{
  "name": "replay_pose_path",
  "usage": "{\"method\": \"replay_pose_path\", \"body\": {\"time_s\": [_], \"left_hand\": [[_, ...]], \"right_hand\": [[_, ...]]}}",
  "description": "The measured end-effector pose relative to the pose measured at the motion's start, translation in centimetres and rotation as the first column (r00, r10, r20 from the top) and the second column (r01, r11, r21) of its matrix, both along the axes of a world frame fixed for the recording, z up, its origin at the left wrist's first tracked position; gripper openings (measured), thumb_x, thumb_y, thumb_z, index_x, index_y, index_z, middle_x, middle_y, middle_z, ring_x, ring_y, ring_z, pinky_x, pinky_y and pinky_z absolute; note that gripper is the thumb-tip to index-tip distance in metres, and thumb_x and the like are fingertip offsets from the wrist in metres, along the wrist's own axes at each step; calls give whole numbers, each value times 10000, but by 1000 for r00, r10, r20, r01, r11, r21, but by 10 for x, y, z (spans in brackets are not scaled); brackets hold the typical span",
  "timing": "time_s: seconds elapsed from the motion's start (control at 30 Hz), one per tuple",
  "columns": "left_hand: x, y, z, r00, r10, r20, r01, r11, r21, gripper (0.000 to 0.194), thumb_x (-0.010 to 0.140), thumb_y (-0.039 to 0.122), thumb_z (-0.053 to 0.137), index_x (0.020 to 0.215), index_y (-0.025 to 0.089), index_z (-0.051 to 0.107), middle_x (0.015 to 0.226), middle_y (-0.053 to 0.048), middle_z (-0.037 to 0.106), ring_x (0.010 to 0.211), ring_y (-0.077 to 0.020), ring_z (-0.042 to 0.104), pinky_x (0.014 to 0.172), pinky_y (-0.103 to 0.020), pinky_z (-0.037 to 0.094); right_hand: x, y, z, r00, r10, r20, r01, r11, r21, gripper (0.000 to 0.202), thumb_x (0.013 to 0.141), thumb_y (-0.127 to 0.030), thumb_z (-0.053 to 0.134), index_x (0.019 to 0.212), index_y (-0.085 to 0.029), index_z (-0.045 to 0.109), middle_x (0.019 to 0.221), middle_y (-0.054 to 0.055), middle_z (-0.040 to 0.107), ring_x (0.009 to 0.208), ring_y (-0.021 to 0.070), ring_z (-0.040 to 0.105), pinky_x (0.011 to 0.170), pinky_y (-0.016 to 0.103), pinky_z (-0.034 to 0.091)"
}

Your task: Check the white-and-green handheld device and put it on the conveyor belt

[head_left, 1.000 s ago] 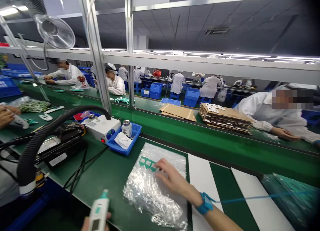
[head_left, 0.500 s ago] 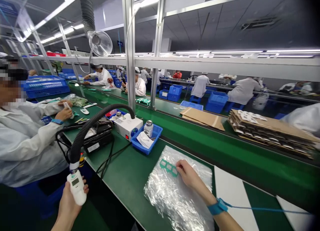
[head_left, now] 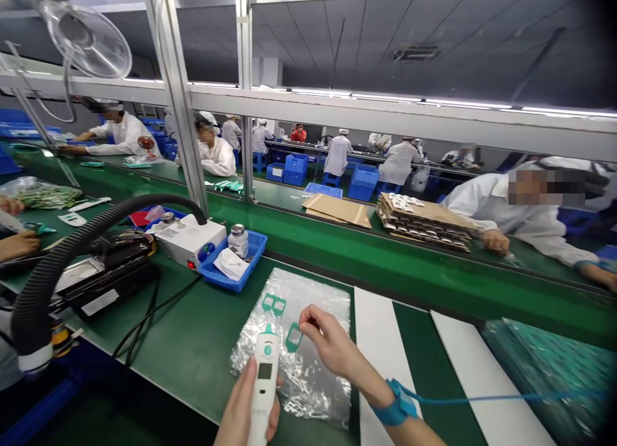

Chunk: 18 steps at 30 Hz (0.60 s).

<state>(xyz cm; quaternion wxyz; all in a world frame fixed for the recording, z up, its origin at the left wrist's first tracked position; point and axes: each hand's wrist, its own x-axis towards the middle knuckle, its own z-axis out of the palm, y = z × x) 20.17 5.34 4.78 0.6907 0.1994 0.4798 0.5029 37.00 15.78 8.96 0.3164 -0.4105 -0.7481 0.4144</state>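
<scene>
At the far left a co-worker's hand (head_left: 19,243) rests on the green workbench (head_left: 193,343), near a clear bag of small green parts (head_left: 45,195). A black corrugated hose (head_left: 62,256) arches over a dark flat machine (head_left: 108,276), and just right of it stands a white control box (head_left: 187,240). Touching that box is a blue tray (head_left: 250,250) holding a small metal-capped bottle (head_left: 238,240) and a folded white cloth (head_left: 230,264).

Low in the view, the left hand (head_left: 243,414) is wrapped around the lower half of a white handheld thermometer (head_left: 264,382). Its long axis runs nearly upright in the picture, away from the person; its teal tip points toward the far side of the bench and its small display faces up. It hovers over the near edge of a crinkled clear plastic bag (head_left: 313,369) lying flat on the bench. On the bag, beyond the tip, lies a teal strip of two square frames (head_left: 274,303).

Just right of the thermometer's tip, the right hand (head_left: 332,343) pinches a single teal square frame (head_left: 293,337) between thumb and fingertips, hanging tilted close beside the tip; whether they touch cannot be told. A blue wrist strap (head_left: 396,404) with a blue cord (head_left: 506,394) circles that wrist.

Farther right, white strips (head_left: 380,343) cross the bench, and a bag of teal parts (head_left: 549,375) lies at the right edge. Beyond the conveyor belt (head_left: 409,266), a stack of cardboard sheets (head_left: 424,218) sits near a person in white (head_left: 520,218).
</scene>
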Motion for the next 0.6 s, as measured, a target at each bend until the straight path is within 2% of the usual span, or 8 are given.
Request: {"method": "replay_pose_path", "body": {"time_s": [0.1,0.2,0.37,0.5,0.6], "left_hand": [[26,9,5,999,-50,-18,50,999,6,607,806,725,455,819,138,610,446,-2,542,388,-91,430,424,-207,304],[41,12,7,995,-94,-43,95,995,16,551,826,695,458,773,162,584,461,-1,558,402,-98,448,434,-214,314],[57,14,8,985,-146,-96,150,988,36,542,842,687,431,745,174,575,453,8,545,397,-99,441,438,-217,321],[61,13,7,975,-159,-158,167,985,39,571,825,702,439,624,182,563,440,1,523,392,-105,439,435,-228,353],[56,10,2,948,-128,-292,140,990,21,537,760,709,525,691,190,644,513,-49,611,463,-176,557,461,-271,445]], "right_hand": [[9,-32,22,998,23,58,-25,999,46,130,941,-180,424,825,-211,474,797,-12,529,741,146,474,673,265,350],[19,-48,30,994,18,111,-27,996,81,147,949,-141,396,836,-214,454,864,-2,531,809,156,484,725,275,366],[30,-55,27,983,4,181,-26,993,114,164,949,-107,372,848,-220,436,866,4,521,800,164,465,749,296,374],[32,-60,24,982,-21,188,-4,991,132,168,945,-101,371,847,-217,444,861,14,511,794,171,457,749,308,382],[33,-66,23,990,-56,131,41,993,110,165,942,-118,396,828,-214,467,872,23,503,837,181,472,760,314,395]]}}
